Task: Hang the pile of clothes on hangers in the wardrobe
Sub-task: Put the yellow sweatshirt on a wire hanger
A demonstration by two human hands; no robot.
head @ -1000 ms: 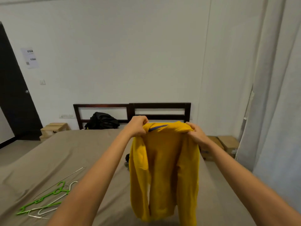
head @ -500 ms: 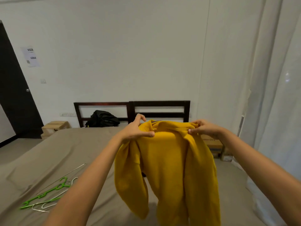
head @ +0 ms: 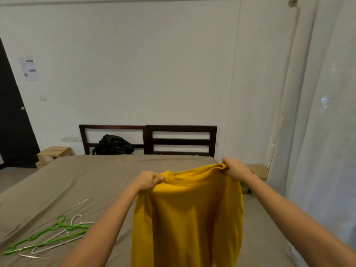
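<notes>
A yellow sweatshirt (head: 188, 218) hangs in the air over the bed, held up by its shoulders. My left hand (head: 147, 180) pinches the left shoulder and my right hand (head: 235, 168) grips the right shoulder. The garment drops down out of the bottom of the view. Green, white and wire hangers (head: 52, 236) lie in a loose heap on the bed (head: 86, 180) at the lower left, apart from both hands. No wardrobe is in sight.
A dark wooden headboard (head: 148, 139) stands against the white wall, with a black bag (head: 113, 145) in front of it. Cardboard boxes (head: 54, 153) sit by the dark door (head: 13, 132) at left. White curtains (head: 323, 151) hang at right.
My hands have spread wider apart and the sweatshirt now hangs flatter and more open. The view has tilted, so the hands sit lower in the frame.
</notes>
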